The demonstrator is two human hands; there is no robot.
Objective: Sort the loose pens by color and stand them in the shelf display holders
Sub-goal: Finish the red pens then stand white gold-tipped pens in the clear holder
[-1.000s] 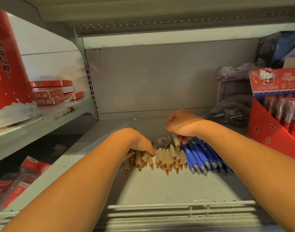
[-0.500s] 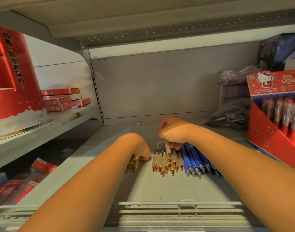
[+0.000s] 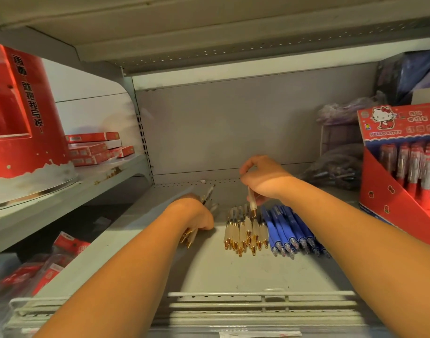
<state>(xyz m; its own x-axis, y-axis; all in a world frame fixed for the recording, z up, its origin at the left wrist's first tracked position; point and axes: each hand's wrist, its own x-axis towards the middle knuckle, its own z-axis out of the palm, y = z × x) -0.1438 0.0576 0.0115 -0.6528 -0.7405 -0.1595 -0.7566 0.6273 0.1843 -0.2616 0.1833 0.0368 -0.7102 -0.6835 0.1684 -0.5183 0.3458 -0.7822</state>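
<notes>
Several white pens with gold tips (image 3: 245,234) lie side by side on the grey shelf (image 3: 233,272), tips toward me. Right beside them lies a row of several blue pens (image 3: 289,232). My left hand (image 3: 197,214) grips a small bundle of white gold-tipped pens (image 3: 188,237), their gold tips poking out below the hand and their tops above it. My right hand (image 3: 262,179) pinches one white pen (image 3: 252,202) lifted tip-down just above the white row. A red Hello Kitty display holder (image 3: 401,172) with red-capped pens stands at the right.
A wire rail (image 3: 258,301) runs along the shelf's front edge. Plastic bags of pens (image 3: 336,167) lie at the back right. On the left shelf stand a big red display (image 3: 21,113) and stacked red boxes (image 3: 94,147). Red packets (image 3: 50,264) lie lower left.
My left hand has drawn its bundle of white pens away to the left of the row. My right hand has lifted one white pen up out of the row.
</notes>
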